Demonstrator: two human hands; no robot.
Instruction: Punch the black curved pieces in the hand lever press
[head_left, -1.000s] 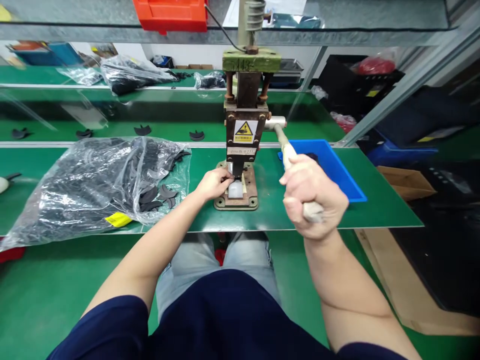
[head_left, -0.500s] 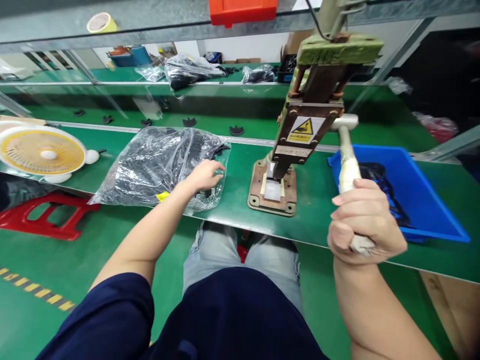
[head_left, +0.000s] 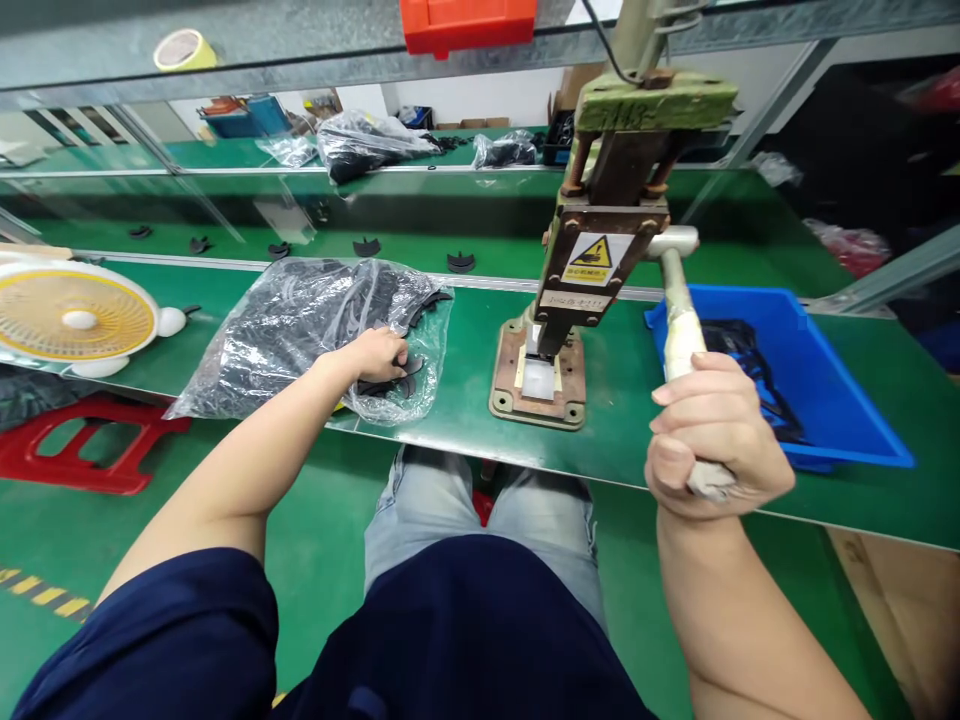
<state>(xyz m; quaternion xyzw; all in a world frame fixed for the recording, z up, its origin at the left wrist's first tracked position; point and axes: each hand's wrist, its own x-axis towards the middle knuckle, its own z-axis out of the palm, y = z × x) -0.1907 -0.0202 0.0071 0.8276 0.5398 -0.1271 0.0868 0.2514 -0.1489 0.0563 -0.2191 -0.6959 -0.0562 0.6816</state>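
My left hand (head_left: 381, 355) is in the mouth of a clear plastic bag (head_left: 289, 320) full of black parts. Its fingers are curled down on a black curved part (head_left: 409, 370), with thumb and forefinger close together; the fingertips are partly hidden. My right hand (head_left: 720, 435) is wrapped round the lever handle (head_left: 682, 335) of a hand press (head_left: 600, 250). That handle stands up from the fist, pale wrapping around its grip. Below the press head, a light block (head_left: 538, 380) sits on the base plate (head_left: 510, 400).
Right of the press stands a blue bin (head_left: 832, 370) holding black parts. A fan (head_left: 79, 318) lies at the left. Several black curved pieces, one being a curved piece (head_left: 460, 262), line the back of the green bench (head_left: 465, 400). A red stool (head_left: 90, 440) is below left.
My left hand has drawn back left and down into the bag's mouth, and its fingers have closed. My right hand keeps its hold on the lever. The whole view has shifted slightly.
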